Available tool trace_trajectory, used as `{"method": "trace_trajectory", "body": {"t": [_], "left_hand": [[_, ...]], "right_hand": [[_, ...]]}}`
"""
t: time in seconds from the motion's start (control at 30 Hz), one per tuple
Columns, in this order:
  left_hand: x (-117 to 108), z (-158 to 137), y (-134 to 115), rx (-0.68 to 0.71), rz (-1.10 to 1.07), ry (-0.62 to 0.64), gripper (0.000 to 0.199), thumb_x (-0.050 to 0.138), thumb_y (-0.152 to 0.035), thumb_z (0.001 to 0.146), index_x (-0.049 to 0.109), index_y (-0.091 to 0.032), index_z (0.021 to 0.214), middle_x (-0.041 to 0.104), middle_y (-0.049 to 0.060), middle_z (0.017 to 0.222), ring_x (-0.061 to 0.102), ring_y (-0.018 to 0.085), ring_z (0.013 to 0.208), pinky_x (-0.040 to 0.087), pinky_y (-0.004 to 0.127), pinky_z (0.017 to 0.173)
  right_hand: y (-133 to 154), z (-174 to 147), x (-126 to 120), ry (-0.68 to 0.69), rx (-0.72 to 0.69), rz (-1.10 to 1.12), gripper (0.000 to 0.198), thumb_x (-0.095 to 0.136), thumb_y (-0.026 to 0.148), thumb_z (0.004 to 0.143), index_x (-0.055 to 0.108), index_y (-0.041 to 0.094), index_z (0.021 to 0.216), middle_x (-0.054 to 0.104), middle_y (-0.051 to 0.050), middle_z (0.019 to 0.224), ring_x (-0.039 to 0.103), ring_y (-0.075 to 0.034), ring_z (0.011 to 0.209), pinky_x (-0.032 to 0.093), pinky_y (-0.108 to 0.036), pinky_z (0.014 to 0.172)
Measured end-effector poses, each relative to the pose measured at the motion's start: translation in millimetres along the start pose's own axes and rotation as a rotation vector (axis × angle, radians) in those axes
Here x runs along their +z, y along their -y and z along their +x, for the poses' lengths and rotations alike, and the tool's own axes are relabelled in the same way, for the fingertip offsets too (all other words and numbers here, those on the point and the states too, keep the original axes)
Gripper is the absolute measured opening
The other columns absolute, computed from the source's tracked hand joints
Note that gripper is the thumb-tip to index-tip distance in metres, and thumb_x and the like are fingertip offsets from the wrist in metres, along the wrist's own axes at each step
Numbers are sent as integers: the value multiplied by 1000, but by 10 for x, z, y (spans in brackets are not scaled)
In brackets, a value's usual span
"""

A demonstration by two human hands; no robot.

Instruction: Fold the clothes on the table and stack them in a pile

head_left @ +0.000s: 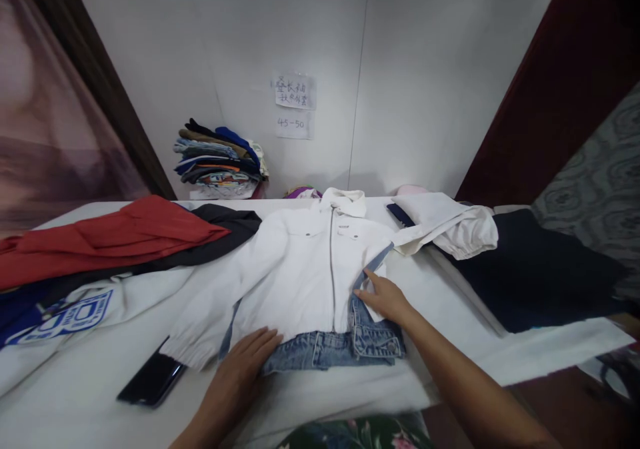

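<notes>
White jacket (300,276) lies front up on the table (90,396), directly before the person, its collar (345,202) at the far end and its zipper (331,269) drawn up along the middle. Under it, a denim garment (333,352) shows past the near hem and along both sides; how much more of it lies beneath is hidden.

Left hand (249,360) rests palm down with fingers extended at the jacket's near hem, holding nothing that shows. Right hand (384,297) reaches to the jacket's right edge, thumb and forefinger against the cloth; whether they pinch it I cannot tell.

Work on the jacket looks early: it is laid out and fastened, but nothing is doubled over. The left-side sleeve (215,302) slants down and outward, its cuff touching a phone (153,377). The right-side sleeve (430,229) stretches outward from the body to a bunched cuff. Both sleeves and the body therefore seem left to be dealt with.

Left of the jacket, a red garment (150,229) and a printed garment (85,316) lie loose and seem unhandled. Beyond it to the left, a stack of clothes (220,159) appears neatly folded.
</notes>
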State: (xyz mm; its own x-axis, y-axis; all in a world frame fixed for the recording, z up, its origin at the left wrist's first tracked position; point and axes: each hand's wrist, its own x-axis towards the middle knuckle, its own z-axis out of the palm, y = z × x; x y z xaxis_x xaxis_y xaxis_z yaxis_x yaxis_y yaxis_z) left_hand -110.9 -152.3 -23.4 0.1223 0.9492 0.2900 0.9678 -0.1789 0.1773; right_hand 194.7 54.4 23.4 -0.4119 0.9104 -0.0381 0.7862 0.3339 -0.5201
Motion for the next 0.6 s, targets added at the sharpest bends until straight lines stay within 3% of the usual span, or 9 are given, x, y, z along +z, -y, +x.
{"method": "trace_trajectory", "body": {"t": [0.1, 0.23, 0.33, 0.43, 0.53, 0.6], "left_hand": [[-112, 26, -76, -9, -3, 13, 70, 41, -1, 62, 63, -30, 122, 65, -1, 125, 60, 22, 117, 49, 39, 101], [-228, 55, -168, -33, -2, -43, 67, 38, 0, 65, 64, -26, 121, 67, 2, 122, 63, 22, 113, 51, 39, 99], [-244, 65, -221, -39, -18, -44, 65, 39, 1, 65, 65, -22, 119, 68, 3, 120, 63, 22, 112, 52, 39, 98], [-215, 71, -254, -79, -56, -11, 61, 40, 1, 67, 65, -24, 118, 69, 2, 119, 63, 21, 112, 51, 39, 99], [-167, 59, -266, -105, -79, 7, 61, 42, 1, 68, 64, -26, 119, 68, 2, 121, 61, 20, 115, 48, 40, 102], [-146, 37, -272, -96, -81, 22, 67, 41, 2, 65, 62, -26, 121, 67, 1, 123, 59, 20, 118, 47, 41, 103]], "right_hand": [[-116, 68, 14, -72, 1, 94, 58, 54, 31, 75, 55, 18, 131, 70, -10, 106, 61, -27, 100, 44, -38, 87], [-507, -4, -238, -169, 108, 631, 61, 47, 25, 64, 58, 12, 122, 59, 1, 60, 55, -18, 57, 47, -32, 62], [-642, -181, -442, -238, 117, 786, 66, 56, 31, 62, 55, 13, 126, 61, 1, 67, 58, -18, 62, 48, -32, 62], [-430, -392, -415, -164, 38, 579, 66, 57, 44, 75, 49, 19, 136, 69, -7, 95, 64, -24, 89, 50, -36, 76], [-28, -540, -161, 1, -131, 226, 66, 55, 50, 81, 44, 26, 142, 63, -10, 123, 58, -29, 112, 44, -41, 93], [182, -556, 36, 64, -213, 9, 67, 57, 46, 79, 45, 25, 141, 60, -11, 129, 54, -32, 116, 40, -44, 97]]}}
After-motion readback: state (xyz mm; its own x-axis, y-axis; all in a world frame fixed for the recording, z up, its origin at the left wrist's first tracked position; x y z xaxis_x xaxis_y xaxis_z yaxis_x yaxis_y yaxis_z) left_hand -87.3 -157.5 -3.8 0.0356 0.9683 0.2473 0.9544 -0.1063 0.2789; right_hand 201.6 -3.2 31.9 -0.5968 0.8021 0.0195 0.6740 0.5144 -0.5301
